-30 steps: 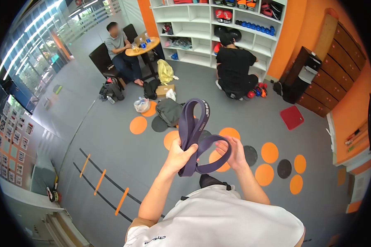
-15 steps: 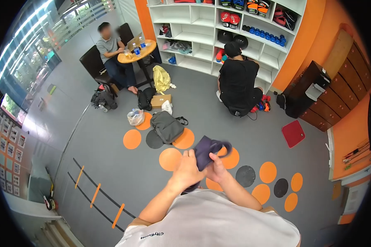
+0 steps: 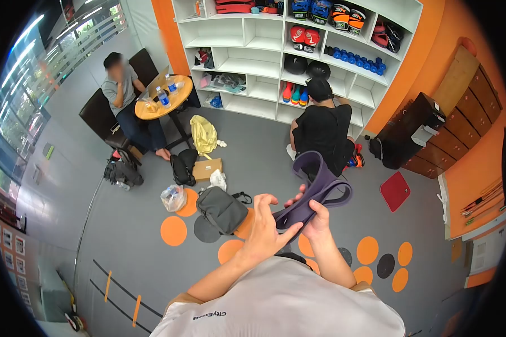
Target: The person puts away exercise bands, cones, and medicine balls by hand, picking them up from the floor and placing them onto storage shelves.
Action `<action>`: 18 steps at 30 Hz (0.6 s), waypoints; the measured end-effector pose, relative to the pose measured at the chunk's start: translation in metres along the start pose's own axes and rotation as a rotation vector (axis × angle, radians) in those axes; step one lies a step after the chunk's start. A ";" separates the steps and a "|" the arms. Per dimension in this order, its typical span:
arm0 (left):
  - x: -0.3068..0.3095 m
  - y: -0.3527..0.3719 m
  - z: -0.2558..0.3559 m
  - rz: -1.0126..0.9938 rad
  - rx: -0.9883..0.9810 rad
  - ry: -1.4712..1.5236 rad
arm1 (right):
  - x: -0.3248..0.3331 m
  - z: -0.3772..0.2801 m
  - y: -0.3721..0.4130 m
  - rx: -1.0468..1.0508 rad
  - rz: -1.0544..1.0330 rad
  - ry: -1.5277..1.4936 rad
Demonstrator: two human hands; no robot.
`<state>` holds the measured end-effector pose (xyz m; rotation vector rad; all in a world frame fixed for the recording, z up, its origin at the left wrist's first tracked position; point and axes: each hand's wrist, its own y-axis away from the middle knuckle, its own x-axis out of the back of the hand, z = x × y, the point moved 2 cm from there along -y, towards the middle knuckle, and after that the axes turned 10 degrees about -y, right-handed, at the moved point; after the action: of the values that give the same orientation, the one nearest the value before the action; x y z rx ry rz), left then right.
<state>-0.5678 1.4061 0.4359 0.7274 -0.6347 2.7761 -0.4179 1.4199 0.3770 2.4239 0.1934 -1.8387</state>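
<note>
A wide, looped purple resistance band is held up in front of my chest, its loops standing above my fingers. My right hand grips it, the thumb on the near side and fingertips showing beyond the band. My left hand is at the band's lower left side with its fingers apart and half bent. The left thumb reaches across to the band's lower edge and seems to touch it.
A person in black crouches at the white shelves. Another person sits at a round table. A grey backpack, a cardboard box, a plastic bag and a red mat lie on the floor.
The band has opened from a bunched fold into raised loops. My left hand has loosened and spread its fingers; my right hand has moved slightly right. The seated person's hand is now at the face.
</note>
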 end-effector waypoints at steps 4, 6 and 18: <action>0.016 -0.046 -0.039 -0.175 -0.023 -0.001 | -0.007 -0.009 -0.056 0.067 0.000 0.087; 0.020 -0.067 -0.050 -0.214 -0.007 0.008 | 0.000 -0.015 -0.083 0.047 0.010 0.067; -0.023 -0.262 -0.126 -0.199 -0.037 -0.066 | 0.050 -0.097 -0.300 -0.095 -0.016 -0.041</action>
<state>-0.5235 1.6937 0.4180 0.8286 -0.5891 2.5625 -0.3589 1.7330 0.3555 2.3265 0.2917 -1.8395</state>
